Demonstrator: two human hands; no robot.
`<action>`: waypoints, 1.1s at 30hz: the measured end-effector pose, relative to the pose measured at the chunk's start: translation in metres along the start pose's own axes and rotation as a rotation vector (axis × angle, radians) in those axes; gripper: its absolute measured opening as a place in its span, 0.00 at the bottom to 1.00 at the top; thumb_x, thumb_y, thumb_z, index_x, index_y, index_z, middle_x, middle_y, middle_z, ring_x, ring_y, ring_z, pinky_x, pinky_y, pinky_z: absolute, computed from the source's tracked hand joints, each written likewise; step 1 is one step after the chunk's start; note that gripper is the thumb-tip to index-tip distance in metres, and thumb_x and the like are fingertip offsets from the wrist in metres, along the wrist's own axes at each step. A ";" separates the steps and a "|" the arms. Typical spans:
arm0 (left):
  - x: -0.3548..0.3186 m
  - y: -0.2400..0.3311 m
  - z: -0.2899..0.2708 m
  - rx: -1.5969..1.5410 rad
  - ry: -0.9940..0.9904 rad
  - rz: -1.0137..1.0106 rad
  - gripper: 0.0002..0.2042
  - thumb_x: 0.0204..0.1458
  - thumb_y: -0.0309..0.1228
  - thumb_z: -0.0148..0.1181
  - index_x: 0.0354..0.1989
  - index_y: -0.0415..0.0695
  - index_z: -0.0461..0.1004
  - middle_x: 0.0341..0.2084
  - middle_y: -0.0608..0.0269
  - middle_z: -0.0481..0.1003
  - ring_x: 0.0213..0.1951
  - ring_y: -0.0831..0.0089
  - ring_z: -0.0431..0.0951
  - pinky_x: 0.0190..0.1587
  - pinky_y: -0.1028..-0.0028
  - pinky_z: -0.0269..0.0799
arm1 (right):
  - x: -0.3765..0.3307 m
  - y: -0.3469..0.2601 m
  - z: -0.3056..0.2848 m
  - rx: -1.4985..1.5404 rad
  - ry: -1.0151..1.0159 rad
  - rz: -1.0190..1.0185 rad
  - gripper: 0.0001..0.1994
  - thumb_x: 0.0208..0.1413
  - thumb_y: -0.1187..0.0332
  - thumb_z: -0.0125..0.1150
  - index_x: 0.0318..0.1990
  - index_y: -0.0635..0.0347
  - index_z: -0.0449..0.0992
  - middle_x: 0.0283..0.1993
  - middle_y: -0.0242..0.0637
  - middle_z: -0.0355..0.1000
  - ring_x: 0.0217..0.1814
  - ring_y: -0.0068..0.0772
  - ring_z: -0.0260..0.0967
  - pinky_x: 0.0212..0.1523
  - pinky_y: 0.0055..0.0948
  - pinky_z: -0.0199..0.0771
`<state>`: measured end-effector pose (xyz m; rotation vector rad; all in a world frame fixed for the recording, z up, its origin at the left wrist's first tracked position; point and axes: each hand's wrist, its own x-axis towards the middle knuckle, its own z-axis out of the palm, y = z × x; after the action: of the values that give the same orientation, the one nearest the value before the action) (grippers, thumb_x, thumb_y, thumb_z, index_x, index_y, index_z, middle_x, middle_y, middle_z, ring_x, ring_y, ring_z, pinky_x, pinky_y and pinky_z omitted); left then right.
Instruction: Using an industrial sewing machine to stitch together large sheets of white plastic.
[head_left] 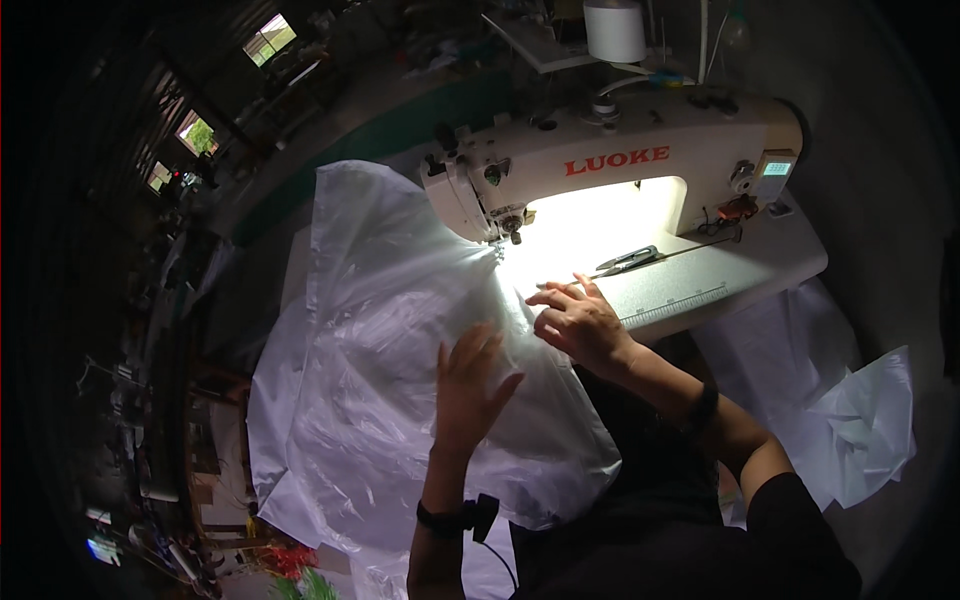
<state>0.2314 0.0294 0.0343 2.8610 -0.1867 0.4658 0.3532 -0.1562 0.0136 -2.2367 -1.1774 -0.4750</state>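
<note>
A large sheet of thin white, shiny material [380, 330] drapes over the left side of the sewing table and down toward my lap. Its upper right edge runs up to the needle area [498, 250] of a white sewing machine [715, 145], where it bunches into creases. My left hand [472, 385] lies over the sheet with fingers stretched and thumb apart. Closer to the needle, my right hand [588, 322] is at the sheet's right edge, fingers spread and slightly bent, gripping nothing visible. Thread snips [632, 261] rest on the machine bed just beyond the right fingers.
A lamp brightens the bed [740, 265], which has a printed ruler [675, 303] along its near edge. A white thread cone [615, 35] stands above the machine. More white sheeting [860, 430] hangs at the right. A small lit display [776, 168] is on the machine's right end.
</note>
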 end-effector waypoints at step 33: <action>0.043 -0.004 0.062 0.043 0.189 0.006 0.19 0.49 0.23 0.50 0.52 0.43 0.74 0.50 0.63 0.75 0.39 0.64 0.73 0.45 0.67 0.69 | -0.081 -0.044 -0.005 -0.058 -0.088 0.459 0.17 0.51 0.51 0.65 0.34 0.55 0.70 0.25 0.36 0.73 0.25 0.38 0.74 0.29 0.36 0.72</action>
<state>0.2906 0.0143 -0.0094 2.8361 -0.1527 0.7458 0.2723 -0.1904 -0.0125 -2.4979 -0.6592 -0.2280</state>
